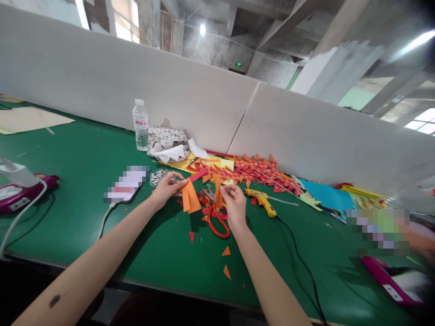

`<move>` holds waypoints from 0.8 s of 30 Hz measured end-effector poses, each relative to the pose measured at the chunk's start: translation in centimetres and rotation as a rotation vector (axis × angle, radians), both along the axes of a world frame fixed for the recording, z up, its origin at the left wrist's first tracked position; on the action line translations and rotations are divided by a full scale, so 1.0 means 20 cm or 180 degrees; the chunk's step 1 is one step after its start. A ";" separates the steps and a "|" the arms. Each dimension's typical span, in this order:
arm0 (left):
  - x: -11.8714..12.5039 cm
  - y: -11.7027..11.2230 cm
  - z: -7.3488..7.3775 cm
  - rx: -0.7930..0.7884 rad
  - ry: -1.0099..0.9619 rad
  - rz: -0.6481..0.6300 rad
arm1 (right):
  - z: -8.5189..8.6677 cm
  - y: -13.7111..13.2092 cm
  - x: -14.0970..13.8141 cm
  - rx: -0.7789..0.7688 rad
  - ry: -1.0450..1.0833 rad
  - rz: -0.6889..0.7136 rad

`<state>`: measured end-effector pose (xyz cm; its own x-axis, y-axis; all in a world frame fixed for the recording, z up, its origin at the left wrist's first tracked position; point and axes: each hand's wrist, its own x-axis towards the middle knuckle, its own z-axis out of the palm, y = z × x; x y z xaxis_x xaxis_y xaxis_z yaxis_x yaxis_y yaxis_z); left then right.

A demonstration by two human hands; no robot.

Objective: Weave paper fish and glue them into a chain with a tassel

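Across the green table [149, 267], left to right: a purple power strip [49, 182], a phone [131, 185] on a cable, a water bottle [141, 129], and a tub of silvery bits [156, 178] near the left hand [166, 190], which pinches folded orange paper [190, 198]. Scissors [209, 218] crowd the gap before the separate right hand [235, 203], fingertips by an orange strip [218, 190], grip unclear. Beyond: a yellow glue gun [262, 199], a checkered paper pile [261, 171], a blue sheet [328, 194].
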<state>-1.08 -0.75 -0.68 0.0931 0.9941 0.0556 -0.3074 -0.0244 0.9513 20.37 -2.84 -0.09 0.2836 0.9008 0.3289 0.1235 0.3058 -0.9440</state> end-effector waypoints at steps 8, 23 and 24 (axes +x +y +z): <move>0.03 -0.01 -0.03 0.0332 0.0495 -0.0169 | 0.01 -0.02 0.00 0.0212 0.0042 -0.0186; 0.03 -0.01 -0.03 0.0390 0.0558 -0.0186 | 0.03 -0.04 -0.02 0.0199 -0.0447 -0.0281; 0.03 -0.01 -0.03 0.0384 0.0558 -0.0187 | 0.04 -0.04 -0.03 0.0177 -0.0474 -0.0293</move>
<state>-0.44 -1.02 -1.28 0.1696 0.9738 0.1516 -0.1418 -0.1281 0.9816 19.82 -3.67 0.61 0.3084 0.8525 0.4221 0.2906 0.3381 -0.8951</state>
